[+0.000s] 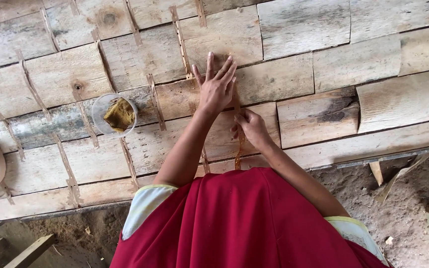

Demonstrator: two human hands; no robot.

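At the centre of the frame a thin brown tape strip (239, 144) is pinched by the right hand (250, 128), while the left hand (216, 88) is pressed flat, fingers spread, on the veneer sheets (294, 79); light, limp and probably sticky, the strip is best held by its edges

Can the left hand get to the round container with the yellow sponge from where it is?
Probably yes. The left hand lies flat on the veneer sheets, and the container stands to its left with only flat sheets and tape strips between. Nothing stands in the way.
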